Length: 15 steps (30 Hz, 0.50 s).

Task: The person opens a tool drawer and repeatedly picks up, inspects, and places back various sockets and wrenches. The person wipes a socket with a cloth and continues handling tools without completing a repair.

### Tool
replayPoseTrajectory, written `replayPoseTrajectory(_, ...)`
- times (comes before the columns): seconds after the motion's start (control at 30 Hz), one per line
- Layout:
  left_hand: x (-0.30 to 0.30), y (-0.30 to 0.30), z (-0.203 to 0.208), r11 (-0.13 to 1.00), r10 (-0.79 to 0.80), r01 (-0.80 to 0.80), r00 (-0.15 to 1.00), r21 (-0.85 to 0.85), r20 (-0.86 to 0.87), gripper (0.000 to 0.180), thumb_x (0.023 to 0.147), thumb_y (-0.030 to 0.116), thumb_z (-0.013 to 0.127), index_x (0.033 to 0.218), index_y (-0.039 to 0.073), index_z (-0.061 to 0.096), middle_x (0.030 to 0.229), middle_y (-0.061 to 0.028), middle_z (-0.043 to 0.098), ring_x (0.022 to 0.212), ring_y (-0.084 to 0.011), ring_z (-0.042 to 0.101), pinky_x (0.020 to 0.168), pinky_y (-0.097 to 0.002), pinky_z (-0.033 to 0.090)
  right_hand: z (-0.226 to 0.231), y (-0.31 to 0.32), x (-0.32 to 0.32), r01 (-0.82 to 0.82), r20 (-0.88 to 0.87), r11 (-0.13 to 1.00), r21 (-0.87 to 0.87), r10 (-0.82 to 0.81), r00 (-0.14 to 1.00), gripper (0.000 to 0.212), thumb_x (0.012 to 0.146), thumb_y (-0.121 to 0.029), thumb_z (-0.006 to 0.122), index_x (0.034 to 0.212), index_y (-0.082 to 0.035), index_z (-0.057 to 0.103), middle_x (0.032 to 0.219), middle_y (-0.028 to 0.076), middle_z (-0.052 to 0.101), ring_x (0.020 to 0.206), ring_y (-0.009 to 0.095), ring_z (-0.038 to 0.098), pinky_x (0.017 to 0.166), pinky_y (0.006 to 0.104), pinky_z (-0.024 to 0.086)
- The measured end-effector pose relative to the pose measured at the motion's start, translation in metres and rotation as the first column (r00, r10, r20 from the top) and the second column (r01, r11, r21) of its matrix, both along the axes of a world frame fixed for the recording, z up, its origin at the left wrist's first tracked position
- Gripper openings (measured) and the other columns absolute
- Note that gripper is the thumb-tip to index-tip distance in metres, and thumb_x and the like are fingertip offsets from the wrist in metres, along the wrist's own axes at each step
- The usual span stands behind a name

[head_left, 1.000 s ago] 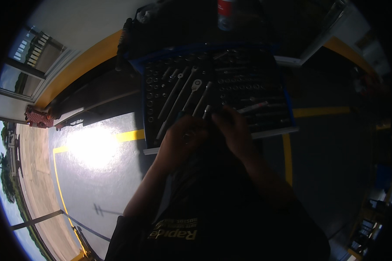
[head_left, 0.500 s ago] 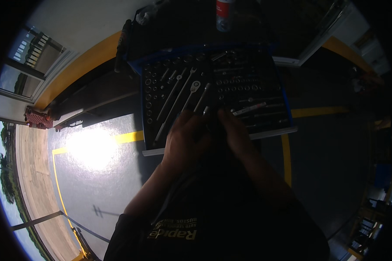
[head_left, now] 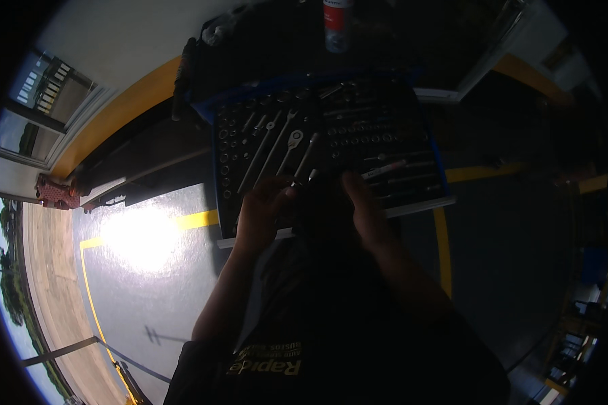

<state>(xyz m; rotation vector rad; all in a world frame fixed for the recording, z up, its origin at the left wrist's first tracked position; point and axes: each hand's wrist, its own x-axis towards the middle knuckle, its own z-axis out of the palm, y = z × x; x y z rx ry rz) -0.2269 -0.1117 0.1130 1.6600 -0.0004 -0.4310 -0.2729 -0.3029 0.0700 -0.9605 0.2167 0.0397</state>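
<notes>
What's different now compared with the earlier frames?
The left hand has moved left, away from the right hand, widening the gap between them at the tool drawer. It's too dark to tell whether anything was picked up or released. The ratchet, sockets and red-labelled can stayed put.

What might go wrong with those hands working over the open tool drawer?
The left hand seems to pinch something small and shiny, which might slip and drop among the tools. The drawer is dimly lit, so similar-looking sockets could be mixed up.
</notes>
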Motion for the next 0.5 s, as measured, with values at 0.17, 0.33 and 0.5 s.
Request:
replayPoseTrajectory(0.17,-0.009,-0.012,-0.007,0.927,-0.232,0.079,0.889,0.365,0.395,0.032,0.088,0.006,0.07,0.119,0.0,0.07,0.107,-0.0118,0.068,0.093,-0.0216,0.071,0.081,-0.0325,0.056,-0.013,-0.005,0.0,-0.038,0.126,0.644,-0.764,0.207,0.97,0.043,0.106,-0.029,0.056,0.139,-0.001,0.051,0.135,0.022,0.06,0.128,0.028,0.059,0.107,0.039,0.046)
replayPoseTrajectory(0.33,-0.017,-0.01,-0.026,0.927,-0.263,0.077,0.83,0.366,0.492,0.031,0.09,0.006,0.069,0.12,0.0,0.066,0.108,-0.0139,0.067,0.096,-0.0257,0.071,0.083,-0.0361,0.056,-0.004,0.001,-0.002,0.017,0.154,0.696,-0.718,0.135,0.979,0.039,0.103,-0.028,0.063,0.13,-0.002,0.056,0.121,0.018,0.067,0.115,0.029,0.067,0.098,0.0403,0.051)
replayPoseTrajectory(0.5,-0.02,-0.007,-0.013,0.949,-0.244,0.137,0.891,0.285,0.383,0.022,0.097,0.011,0.067,0.115,0.0,0.059,0.09,-0.0111,0.071,0.08,-0.022,0.071,0.073,-0.0356,0.057,0.009,0.0,-0.003,0.043,0.174,0.651,-0.758,0.139,0.975,0.03,0.103,-0.026,0.063,0.122,-0.003,0.061,0.106,0.016,0.072,0.101,0.028,0.073,0.088,0.0401,0.055)
